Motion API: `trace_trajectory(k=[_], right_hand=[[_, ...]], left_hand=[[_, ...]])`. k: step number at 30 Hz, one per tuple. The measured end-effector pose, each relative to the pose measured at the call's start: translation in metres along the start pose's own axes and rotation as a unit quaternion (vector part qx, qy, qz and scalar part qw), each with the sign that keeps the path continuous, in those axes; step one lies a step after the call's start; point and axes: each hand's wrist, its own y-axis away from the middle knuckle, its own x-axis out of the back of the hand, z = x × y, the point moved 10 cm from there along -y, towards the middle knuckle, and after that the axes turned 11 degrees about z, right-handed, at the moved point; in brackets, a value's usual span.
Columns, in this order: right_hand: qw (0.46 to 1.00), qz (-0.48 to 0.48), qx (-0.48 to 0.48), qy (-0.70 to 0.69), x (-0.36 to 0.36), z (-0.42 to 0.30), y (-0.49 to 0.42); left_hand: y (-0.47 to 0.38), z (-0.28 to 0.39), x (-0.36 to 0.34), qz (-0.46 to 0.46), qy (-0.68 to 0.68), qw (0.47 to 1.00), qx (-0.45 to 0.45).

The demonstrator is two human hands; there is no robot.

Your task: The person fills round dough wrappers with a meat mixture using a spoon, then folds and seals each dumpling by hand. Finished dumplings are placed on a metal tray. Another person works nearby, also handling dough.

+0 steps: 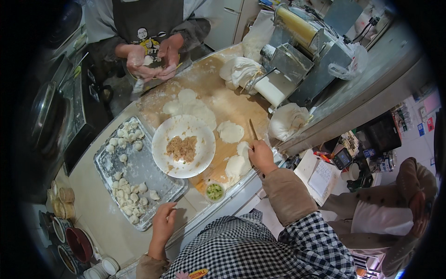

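My right hand [262, 156] grips a thin filling stick [253, 129] pointing away from me. Its fingers are at the edge of a small dough wrapper [243, 149]; whether they pinch it, I cannot tell. Close by lie more round wrappers [237, 166] and a separate pile of wrappers [230, 132]. My left hand [163, 221], empty with fingers apart, is at the near corner of a floured metal tray [153, 181]. Two groups of folded dumplings [129, 198] rest on the tray. Between tray and wrappers stands a white bowl [160, 150] with minced filling [182, 149].
A small cup of chopped greens [215, 192] stands near the counter edge. Opposite, a co-worker's hands [153, 64] shape dough. A dough-rolling machine [289, 69] and cloth-like bundles [289, 121] occupy the right back. Stacked bowls [79, 244] are at left; another person [386, 209] is at right.
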Motion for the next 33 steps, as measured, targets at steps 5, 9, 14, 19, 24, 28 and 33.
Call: trace_trajectory(k=[5,9,14,19,24,28,33], right_hand=[[0.963,-0.015,0.019,-0.269,0.039,-0.080,0.016],[0.861,-0.153,0.067,-0.480,0.048,-0.182,0.080],[0.870,-0.207,0.101,-0.436,0.045,-0.219,0.104],[0.956,-0.214,0.155,-0.127,0.023,-0.199,0.068],[0.955,-0.161,0.250,0.004,0.008,-0.214,0.040],[0.942,-0.202,0.266,0.034,0.003,-0.219,0.041],[0.948,-0.205,0.242,0.035,0.002,-0.214,0.041]], left_hand=[[-0.012,0.021,-0.022,-0.052,0.086,0.993,0.064],[-0.023,0.036,-0.055,-0.035,0.436,0.877,0.198],[-0.018,0.027,-0.064,-0.063,0.508,0.815,0.271],[-0.020,-0.031,-0.038,-0.005,0.427,0.847,0.318],[-0.048,-0.065,-0.032,0.080,0.413,0.834,0.358],[-0.075,-0.057,-0.033,0.081,0.401,0.838,0.361],[-0.094,-0.036,-0.045,0.100,0.438,0.829,0.332]])
